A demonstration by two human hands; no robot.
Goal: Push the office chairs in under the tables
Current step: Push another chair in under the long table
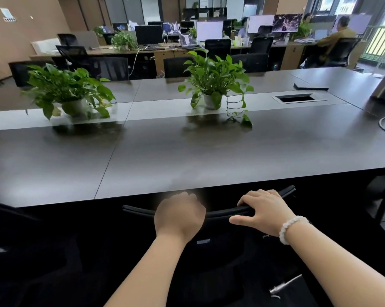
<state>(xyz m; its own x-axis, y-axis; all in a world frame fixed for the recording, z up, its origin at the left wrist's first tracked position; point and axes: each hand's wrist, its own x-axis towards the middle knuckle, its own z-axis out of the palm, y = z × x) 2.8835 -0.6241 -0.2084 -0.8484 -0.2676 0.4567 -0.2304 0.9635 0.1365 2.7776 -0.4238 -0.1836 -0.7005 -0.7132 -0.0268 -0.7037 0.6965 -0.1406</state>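
A black office chair [140, 212] stands right in front of me, the top rail of its backrest close to the near edge of the long dark table [187, 156]. My left hand [179, 214] grips the middle of that rail with curled fingers. My right hand [263, 210], with a white bead bracelet on the wrist, holds the rail further right, fingers over the top and thumb stretched out on my side. The seat is hidden in shadow under the table edge.
Two potted green plants [67, 94] [213, 85] stand on the table, with a cable hatch [296, 98] and a flat black object [310, 86] at the right. Another dark chair [12, 220] sits at my left. More chairs [111, 67], desks with monitors and seated people fill the far side.
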